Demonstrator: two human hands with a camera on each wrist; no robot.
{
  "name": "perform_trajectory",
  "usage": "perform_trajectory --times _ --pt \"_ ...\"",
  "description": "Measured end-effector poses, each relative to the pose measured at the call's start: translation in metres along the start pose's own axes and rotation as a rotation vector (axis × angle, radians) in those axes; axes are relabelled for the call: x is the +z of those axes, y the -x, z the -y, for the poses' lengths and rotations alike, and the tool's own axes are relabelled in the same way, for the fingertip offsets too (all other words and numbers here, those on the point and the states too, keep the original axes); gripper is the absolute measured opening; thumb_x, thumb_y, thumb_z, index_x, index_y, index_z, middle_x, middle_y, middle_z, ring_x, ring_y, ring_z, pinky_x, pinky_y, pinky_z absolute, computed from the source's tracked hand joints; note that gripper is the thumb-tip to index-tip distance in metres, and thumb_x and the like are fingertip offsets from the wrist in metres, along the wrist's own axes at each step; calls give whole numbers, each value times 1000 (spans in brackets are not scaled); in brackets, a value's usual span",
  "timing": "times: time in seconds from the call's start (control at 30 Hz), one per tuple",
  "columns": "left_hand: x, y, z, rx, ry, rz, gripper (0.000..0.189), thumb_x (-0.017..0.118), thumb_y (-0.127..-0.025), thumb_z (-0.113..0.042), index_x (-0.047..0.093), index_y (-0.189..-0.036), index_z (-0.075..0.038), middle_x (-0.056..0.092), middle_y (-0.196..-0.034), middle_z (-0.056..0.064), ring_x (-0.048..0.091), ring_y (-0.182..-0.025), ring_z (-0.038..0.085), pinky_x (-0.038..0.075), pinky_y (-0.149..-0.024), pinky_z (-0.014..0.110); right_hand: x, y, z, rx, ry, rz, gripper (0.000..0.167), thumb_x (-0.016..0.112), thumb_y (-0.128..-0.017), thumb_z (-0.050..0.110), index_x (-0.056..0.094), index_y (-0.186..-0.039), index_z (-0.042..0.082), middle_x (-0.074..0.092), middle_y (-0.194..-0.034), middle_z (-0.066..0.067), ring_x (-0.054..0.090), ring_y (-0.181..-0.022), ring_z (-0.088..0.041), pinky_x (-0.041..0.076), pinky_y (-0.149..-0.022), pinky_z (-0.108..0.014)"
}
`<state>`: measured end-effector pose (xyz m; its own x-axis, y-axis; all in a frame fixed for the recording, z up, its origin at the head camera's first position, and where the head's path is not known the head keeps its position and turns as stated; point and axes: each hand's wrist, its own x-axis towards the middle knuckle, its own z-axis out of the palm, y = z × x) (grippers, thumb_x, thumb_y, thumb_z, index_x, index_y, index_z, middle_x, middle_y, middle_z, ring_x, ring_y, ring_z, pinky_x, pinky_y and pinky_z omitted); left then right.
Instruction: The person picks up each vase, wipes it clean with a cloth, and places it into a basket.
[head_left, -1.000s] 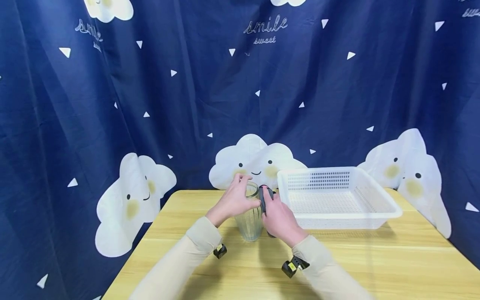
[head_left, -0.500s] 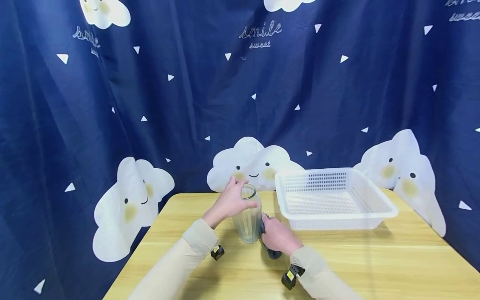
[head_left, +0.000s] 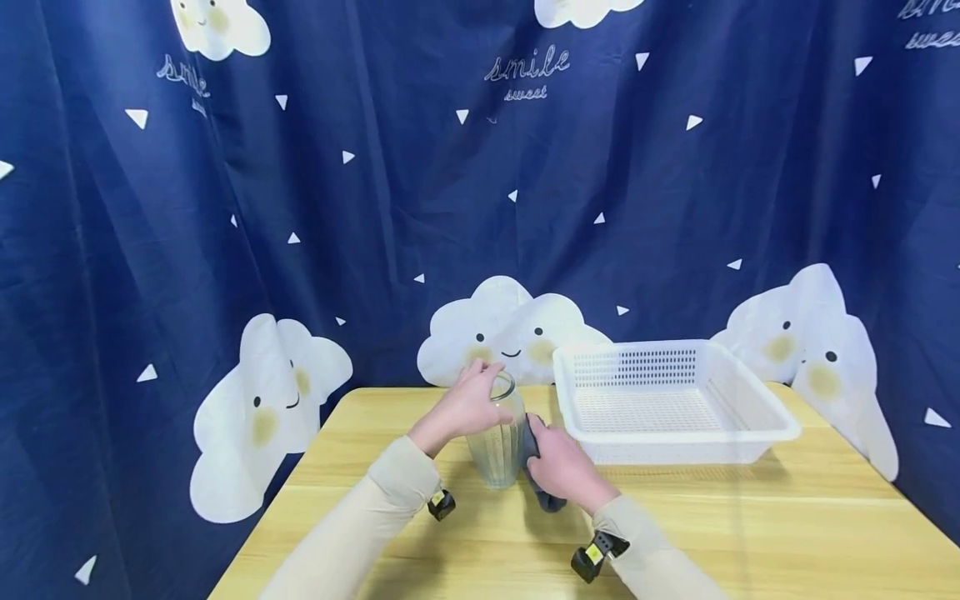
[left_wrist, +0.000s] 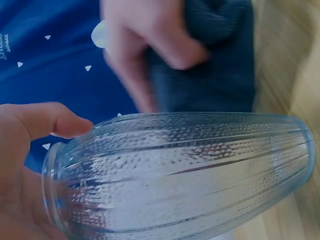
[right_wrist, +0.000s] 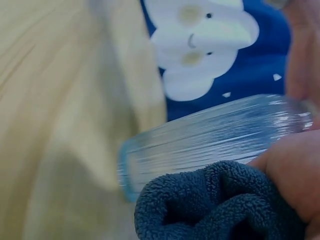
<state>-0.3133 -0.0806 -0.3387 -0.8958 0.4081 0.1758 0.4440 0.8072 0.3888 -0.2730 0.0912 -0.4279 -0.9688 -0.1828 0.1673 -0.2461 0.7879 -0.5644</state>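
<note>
A clear ribbed glass vase [head_left: 495, 458] stands upright on the wooden table, its mouth at the top. My left hand [head_left: 467, 407] holds it around the neck; in the left wrist view the thumb and fingers lie about the rim end of the vase [left_wrist: 185, 175]. On the vase's right side, my right hand [head_left: 561, 463] grips a dark blue-grey towel [head_left: 551, 502] against or close beside the glass. The towel [right_wrist: 215, 205] looks thick and bunched in the right wrist view, covering part of the vase [right_wrist: 205, 137]. Some right-hand fingers are hidden.
A white perforated plastic basket [head_left: 675, 450] sits on the table just right of my right hand. Behind the table [head_left: 675, 525] hangs a dark blue curtain [head_left: 420, 192] with white clouds and triangles.
My right hand has moved the towel from near the vase's rim down along its right side, then slightly up again. The left hand keeps its hold on the neck.
</note>
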Motion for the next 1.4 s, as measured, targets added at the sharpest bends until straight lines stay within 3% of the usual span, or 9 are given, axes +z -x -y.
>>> perform_trajectory --times 0.17,0.27,0.37,0.47,0.6,0.77,0.97,1.2,1.4 --pt "6 -2 2 8 35 -40 81 76 -79 -34 45 -150 -11 41 -143 12 41 -131 30 44 -105 46 -24 3 16 -45 18 -118 74 65 -87 11 36 -156 8 61 -115 -23 60 -77 -23 51 -63 -36" --pt "9 -2 3 8 65 -77 74 73 -84 -42 49 -148 -14 40 -142 13 40 -130 29 44 -103 47 -35 3 26 -108 59 -209 75 66 -85 10 38 -155 8 61 -112 -21 57 -73 -22 49 -62 -37" --pt "11 -1 3 11 84 -103 69 68 -88 -49 51 -147 -17 41 -136 13 41 -124 29 45 -100 46 -39 1 30 -138 91 -246 76 66 -85 8 37 -155 7 60 -112 -22 56 -70 -23 48 -60 -37" --pt "11 -1 4 24 91 -119 66 68 -90 -47 52 -146 -17 41 -130 12 42 -118 27 46 -97 44 -35 -2 29 -116 110 -209 78 67 -86 9 33 -156 4 59 -116 -25 58 -71 -25 49 -60 -38" --pt "11 0 5 38 103 -130 64 68 -90 -42 52 -145 -15 41 -128 10 42 -116 27 45 -96 44 -22 -8 20 -57 107 -99 77 65 -89 10 31 -156 0 59 -121 -29 63 -79 -28 53 -65 -40" --pt "12 0 7 21 110 -136 66 66 -86 -39 52 -145 -14 42 -129 7 44 -118 25 45 -97 43 2 -10 4 -52 124 22 69 66 -86 7 41 -149 -4 65 -110 -28 65 -81 -28 55 -67 -40" --pt "15 -3 10 -11 100 -170 73 67 -82 -42 49 -145 -9 41 -131 8 45 -119 26 46 -98 43 22 -5 -7 -67 197 64 67 69 -82 8 47 -144 -5 66 -102 -26 63 -71 -27 52 -60 -40" --pt "20 -4 11 20 -3 -195 73 67 -86 -50 52 -141 -5 46 -124 11 46 -115 29 46 -97 42 13 -6 -7 -13 39 87 67 65 -87 6 43 -149 0 64 -113 -26 63 -82 -24 54 -68 -38" --pt "14 -2 7 17 -75 -179 77 71 -86 -56 54 -144 -7 52 -130 12 50 -116 30 47 -96 45 -21 -6 12 -30 28 -27 73 64 -88 9 37 -155 6 62 -110 -23 60 -73 -22 50 -58 -32"
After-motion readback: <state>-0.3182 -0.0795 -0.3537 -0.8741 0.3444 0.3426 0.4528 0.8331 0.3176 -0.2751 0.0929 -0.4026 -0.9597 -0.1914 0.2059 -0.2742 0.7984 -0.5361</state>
